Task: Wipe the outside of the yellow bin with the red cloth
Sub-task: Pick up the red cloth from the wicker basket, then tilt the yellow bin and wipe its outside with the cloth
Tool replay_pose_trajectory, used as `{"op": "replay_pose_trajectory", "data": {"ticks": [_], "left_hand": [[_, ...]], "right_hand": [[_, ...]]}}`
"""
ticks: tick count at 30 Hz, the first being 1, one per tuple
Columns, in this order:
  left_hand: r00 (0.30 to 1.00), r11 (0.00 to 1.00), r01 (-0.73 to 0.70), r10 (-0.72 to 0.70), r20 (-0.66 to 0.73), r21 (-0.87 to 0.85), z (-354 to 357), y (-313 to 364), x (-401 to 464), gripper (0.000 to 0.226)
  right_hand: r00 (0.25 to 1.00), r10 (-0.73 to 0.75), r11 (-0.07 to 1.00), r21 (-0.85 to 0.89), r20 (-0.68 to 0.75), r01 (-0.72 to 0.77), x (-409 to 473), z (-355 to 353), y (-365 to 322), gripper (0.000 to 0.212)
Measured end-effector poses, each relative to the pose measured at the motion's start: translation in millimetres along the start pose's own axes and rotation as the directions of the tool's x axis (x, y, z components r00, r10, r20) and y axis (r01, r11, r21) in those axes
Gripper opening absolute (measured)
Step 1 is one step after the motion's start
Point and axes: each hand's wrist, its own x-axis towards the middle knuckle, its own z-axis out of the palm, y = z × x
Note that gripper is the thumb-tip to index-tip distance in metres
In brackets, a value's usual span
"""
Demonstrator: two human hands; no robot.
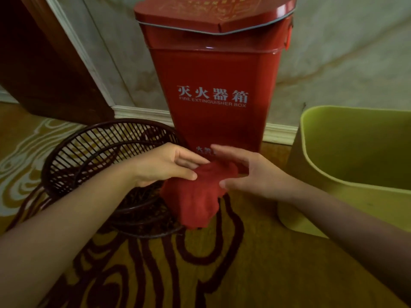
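Both forearms are reaching in over the carpet (255, 274), the left hand (164, 164) pinching the red cloth (200, 196) between thumb and fingers while the right hand (251, 174) is hovering spread beside it. Wiping is not yet beginning, I judge: the yellow bin (355, 196) is standing untouched to the right, well apart from the cloth. Around are sitting the red box (213, 74) against the wall and the dark basket (100, 152) at left, neither blocking the bin.

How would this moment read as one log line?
left hand: holds red cloth | right hand: open beside it | yellow bin: untouched
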Motion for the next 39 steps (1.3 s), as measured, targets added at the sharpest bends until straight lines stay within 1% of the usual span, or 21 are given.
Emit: {"op": "replay_pose_trajectory", "data": {"ticks": [1,3,5,7,9,11,15,17,20,22,23,24,25,27,28,29,30,31,33,35,39], "left_hand": [[0.998,0.999,-0.011,0.008,0.057,0.042,5,3,0,0.042],[0.987,0.996,-0.021,0.006,0.163,0.090,17,5,3,0.040],[0.965,0.997,-0.015,-0.004,0.264,0.071,33,2,7,0.039],[0.943,0.999,-0.002,-0.015,0.331,0.052,54,-3,14,0.037],[0.918,0.999,0.006,-0.023,0.396,0.044,77,-7,24,0.036],[0.899,0.999,-0.004,-0.017,0.438,0.047,99,-10,35,0.035],[0.880,0.998,0.063,-0.058,0.471,0.005,127,-14,52,0.032],[0.880,0.996,0.087,-0.081,0.467,0.008,138,-15,57,0.029],[0.928,0.997,0.079,-0.073,0.366,-0.001,149,-11,62,0.024],[0.968,1.000,0.013,-0.012,0.250,-0.002,145,-2,60,0.028],[0.983,0.998,-0.055,0.052,0.176,0.016,140,8,59,0.031],[0.983,0.988,-0.151,0.146,0.108,0.034,135,21,56,0.035],[0.962,0.962,-0.268,0.265,0.064,0.044,131,39,53,0.037],[0.866,0.861,-0.501,0.496,0.066,0.092,132,79,51,0.040],[0.814,0.798,-0.581,0.573,0.098,0.162,137,98,54,0.041],[0.781,0.740,-0.622,0.607,0.144,0.256,146,114,59,0.043],[0.774,0.690,-0.628,0.600,0.201,0.361,156,127,67,0.046],[0.789,0.640,-0.608,0.552,0.269,0.470,167,137,76,0.050],[0.840,0.541,-0.539,0.398,0.368,0.646,184,145,95,0.049],[0.855,0.467,-0.518,0.312,0.414,0.717,194,146,109,0.037],[0.817,0.348,-0.576,0.284,0.503,0.740,203,149,115,0.026]], "right_hand": [[0.999,0.006,1.000,0.026,0.041,-0.007,-8,0,1,0.067],[0.999,0.033,0.995,0.096,0.040,-0.037,-26,-1,6,0.052],[0.994,0.107,0.984,0.140,0.020,-0.109,-47,-5,15,0.037],[0.981,0.190,0.960,0.198,0.044,-0.195,-69,-7,27,0.029],[0.965,0.251,0.931,0.252,0.077,-0.263,-89,-5,39,0.030],[0.952,0.285,0.894,0.328,0.111,-0.305,-107,-2,49,0.037],[0.890,0.385,0.781,0.429,0.244,-0.455,-136,-6,62,0.062],[0.873,0.424,0.770,0.411,0.240,-0.487,-149,-9,64,0.061],[0.858,0.490,0.767,0.392,0.153,-0.508,-166,-17,67,0.045],[0.847,0.515,0.747,0.414,0.135,-0.520,-180,-24,69,0.039],[0.836,0.533,0.727,0.434,0.131,-0.532,-187,-26,71,0.038],[0.821,0.559,0.707,0.450,0.120,-0.546,-194,-29,73,0.038],[0.806,0.583,0.689,0.462,0.104,-0.558,-200,-31,76,0.037],[0.780,0.620,0.653,0.496,0.083,-0.572,-208,-35,78,0.038],[0.773,0.629,0.634,0.520,0.082,-0.572,-210,-38,79,0.039],[0.770,0.632,0.615,0.548,0.088,-0.567,-213,-41,80,0.039],[0.768,0.633,0.600,0.570,0.091,-0.562,-215,-44,80,0.040],[0.766,0.638,0.593,0.585,0.078,-0.554,-217,-47,79,0.039],[0.755,0.655,0.576,0.629,0.027,-0.522,-221,-53,80,0.037],[0.743,0.670,0.528,0.702,0.001,-0.477,-226,-58,80,0.035],[0.721,0.692,0.449,0.804,-0.038,-0.389,-234,-68,79,0.037]]}}
